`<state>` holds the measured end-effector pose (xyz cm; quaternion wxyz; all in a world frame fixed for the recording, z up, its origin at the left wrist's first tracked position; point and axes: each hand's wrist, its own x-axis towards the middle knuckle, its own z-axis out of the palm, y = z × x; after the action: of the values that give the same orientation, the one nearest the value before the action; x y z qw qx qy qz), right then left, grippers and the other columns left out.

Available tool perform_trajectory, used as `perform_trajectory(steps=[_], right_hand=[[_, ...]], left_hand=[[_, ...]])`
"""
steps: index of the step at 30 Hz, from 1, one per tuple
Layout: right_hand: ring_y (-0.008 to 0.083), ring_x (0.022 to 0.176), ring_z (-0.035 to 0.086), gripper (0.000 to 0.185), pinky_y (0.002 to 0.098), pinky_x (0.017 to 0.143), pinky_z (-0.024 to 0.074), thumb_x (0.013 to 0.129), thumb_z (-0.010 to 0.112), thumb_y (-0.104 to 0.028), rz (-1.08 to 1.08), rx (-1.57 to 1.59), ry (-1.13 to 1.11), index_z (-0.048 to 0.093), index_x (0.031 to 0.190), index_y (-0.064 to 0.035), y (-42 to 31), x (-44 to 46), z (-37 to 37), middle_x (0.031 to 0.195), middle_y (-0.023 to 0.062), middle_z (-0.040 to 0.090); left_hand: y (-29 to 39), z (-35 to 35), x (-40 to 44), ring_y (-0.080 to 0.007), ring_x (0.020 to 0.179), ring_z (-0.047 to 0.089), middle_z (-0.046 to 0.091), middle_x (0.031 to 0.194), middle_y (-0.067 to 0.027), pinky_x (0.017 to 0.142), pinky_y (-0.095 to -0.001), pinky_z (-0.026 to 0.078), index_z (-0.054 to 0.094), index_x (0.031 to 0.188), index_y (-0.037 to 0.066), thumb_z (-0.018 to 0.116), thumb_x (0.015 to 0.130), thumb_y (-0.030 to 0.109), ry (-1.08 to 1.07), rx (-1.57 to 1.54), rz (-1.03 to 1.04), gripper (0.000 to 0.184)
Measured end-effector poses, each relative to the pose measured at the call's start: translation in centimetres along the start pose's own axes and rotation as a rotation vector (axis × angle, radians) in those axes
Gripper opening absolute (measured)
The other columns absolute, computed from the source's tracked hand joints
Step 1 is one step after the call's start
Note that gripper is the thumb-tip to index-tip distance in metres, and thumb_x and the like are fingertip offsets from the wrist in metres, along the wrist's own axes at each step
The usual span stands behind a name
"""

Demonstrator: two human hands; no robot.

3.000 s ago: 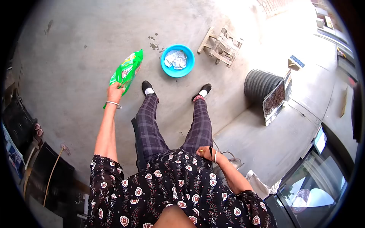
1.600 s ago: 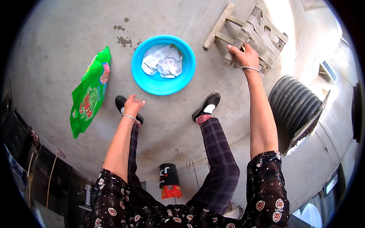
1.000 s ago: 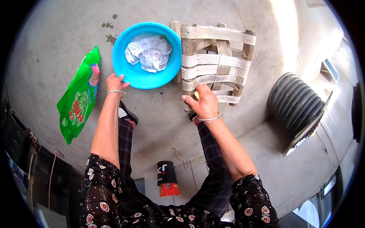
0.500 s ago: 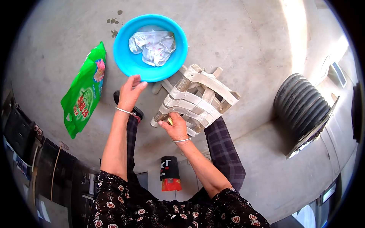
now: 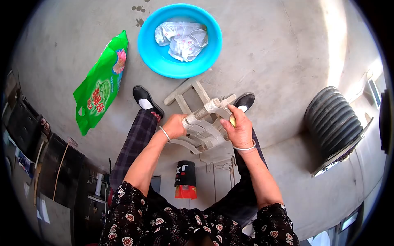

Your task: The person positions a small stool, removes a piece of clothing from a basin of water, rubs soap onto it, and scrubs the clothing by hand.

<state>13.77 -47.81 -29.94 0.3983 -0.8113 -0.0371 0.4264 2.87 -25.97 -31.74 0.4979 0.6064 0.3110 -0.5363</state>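
Between my legs is a small wooden stool with pale webbing straps (image 5: 201, 129), tilted. My left hand (image 5: 174, 126) is wrapped round the left end of its thick top bar. At the stool's right side, my right hand (image 5: 239, 128) grips the frame, with a small yellowish thing tucked by the fingers. Beyond the stool stands a blue basin (image 5: 176, 71) holding a wet white cloth with pink spots (image 5: 182, 41). A green printed bag (image 5: 100, 88) lies on the floor to the left.
A ribbed black drum (image 5: 332, 121) stands at the right. Behind the stool, near my body, is a black and red container (image 5: 186, 178). My black shoes (image 5: 143, 98) rest either side of the stool. Dark furniture (image 5: 61, 164) lines the left edge.
The stool came from the far right, past the basin's side, to between my legs, and has turned. My left hand left the basin's edge and took hold of the stool.
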Motion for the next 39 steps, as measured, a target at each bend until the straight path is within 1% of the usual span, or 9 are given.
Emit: perform_trajectory(steps=[4, 7, 10, 13, 19, 29, 30, 33, 39], right_hand=[[0.032, 0.083, 0.061, 0.056, 0.0364, 0.071, 0.049, 0.066, 0.075, -0.022, 0.099, -0.022, -0.202, 0.052, 0.115, -0.0051, 4.9, -0.8, 4.0, 0.097, 0.0167, 0.06], [0.0241, 0.081, 0.063, 0.047, 0.0309, 0.073, 0.049, 0.066, 0.076, -0.016, 0.273, 0.223, -0.337, 0.056, 0.108, -0.0045, 7.1, -2.1, 7.9, 0.09, 0.013, 0.064], [0.0149, 0.079, 0.062, 0.038, 0.0267, 0.073, 0.0482, 0.066, 0.076, -0.009, 0.358, 0.374, -0.405, 0.059, 0.1, -0.0043, 7.4, -2.4, 9.4, 0.087, 0.0079, 0.066], [0.0155, 0.08, 0.062, 0.04, 0.0272, 0.073, 0.0482, 0.065, 0.076, -0.01, 0.375, 0.377, -0.409, 0.059, 0.101, -0.0048, 7.1, -3.4, 10.3, 0.087, 0.0086, 0.067], [0.0156, 0.082, 0.063, 0.044, 0.0281, 0.075, 0.0479, 0.066, 0.077, -0.015, 0.441, 0.296, -0.421, 0.058, 0.104, -0.0038, 5.7, -5.3, 9.8, 0.089, 0.0084, 0.067], [0.0091, 0.077, 0.057, 0.027, 0.0253, 0.071, 0.0468, 0.07, 0.076, -0.013, 0.669, 0.399, -0.536, 0.065, 0.092, -0.0023, 6.1, -8.4, 11.5, 0.085, 0.0034, 0.066], [0.0102, 0.079, 0.058, 0.029, 0.026, 0.073, 0.0467, 0.069, 0.077, -0.014, 0.699, 0.374, -0.588, 0.065, 0.093, -0.0035, 8.8, -9.6, 13.4, 0.086, 0.0037, 0.066], [0.0106, 0.08, 0.059, 0.031, 0.0269, 0.075, 0.0462, 0.068, 0.077, -0.015, 0.655, 0.331, -0.62, 0.065, 0.095, -0.0041, 10.6, -10.8, 14.3, 0.088, 0.0034, 0.067], [0.0302, 0.089, 0.061, 0.045, 0.0348, 0.079, 0.0461, 0.064, 0.076, -0.031, 0.495, -0.063, -0.977, 0.064, 0.096, -0.0003, 12.7, -9.3, 12.6, 0.094, 0.0191, 0.064]], left_hand=[[-3.9, 2.0, -1.1, -0.0313, 0.077, 0.063, 0.064, 0.08, -0.017, 0.067, -0.0349, 0.048, 0.064, 0.085, 0.006, 0.065, 0.055, -0.001, 0.024, 0.181, 0.066, 0.03], [-4.9, 3.2, -1.5, -0.0316, 0.076, 0.063, 0.064, 0.079, -0.0165, 0.067, -0.0353, 0.048, 0.064, 0.084, 0.005, 0.064, 0.056, -0.002, 0.002, 0.111, 0.016, 0.029], [-5.4, 3.1, -2.3, -0.0213, 0.072, 0.063, 0.065, 0.076, -0.0129, 0.066, -0.032, 0.048, 0.063, 0.09, 0.005, 0.063, 0.053, -0.003, -0.046, 0.168, -0.086, 0.038], [-5.3, 3.8, -3.2, -0.032, 0.077, 0.063, 0.064, 0.078, -0.017, 0.066, -0.0357, 0.048, 0.063, 0.083, 0.004, 0.062, 0.056, -0.002, -0.045, 0.08, -0.112, 0.028], [-5.7, 3.9, -3.9, -0.0242, 0.071, 0.063, 0.063, 0.074, -0.0155, 0.065, -0.0324, 0.047, 0.062, 0.085, 0.003, 0.06, 0.053, -0.004, -0.029, 0.157, -0.082, 0.033], [-7.9, 5.2, -5.7, -0.0317, 0.077, 0.063, 0.064, 0.077, -0.0153, 0.066, -0.0355, 0.048, 0.063, 0.082, 0.005, 0.065, 0.054, 0.002, -0.194, 0.156, -0.202, 0.029], [-10.8, 6.1, -4.6, -0.0232, 0.07, 0.064, 0.065, 0.074, -0.014, 0.065, -0.0327, 0.048, 0.064, 0.082, 0.005, 0.066, 0.047, 0.001, -0.204, 0.242, -0.205, 0.036], [-12.1, 7.0, -3.8, -0.031, 0.072, 0.062, 0.064, 0.074, -0.0152, 0.066, -0.0356, 0.048, 0.063, 0.081, 0.006, 0.067, 0.046, 0.002, -0.191, 0.397, -0.115, 0.035], [-14.7, 8.2, -2.1, -0.0347, 0.08, 0.06, 0.063, 0.079, -0.016, 0.071, -0.0395, 0.049, 0.063, 0.085, 0.008, 0.068, 0.051, 0.008, -0.277, 0.563, -0.047, 0.035]])
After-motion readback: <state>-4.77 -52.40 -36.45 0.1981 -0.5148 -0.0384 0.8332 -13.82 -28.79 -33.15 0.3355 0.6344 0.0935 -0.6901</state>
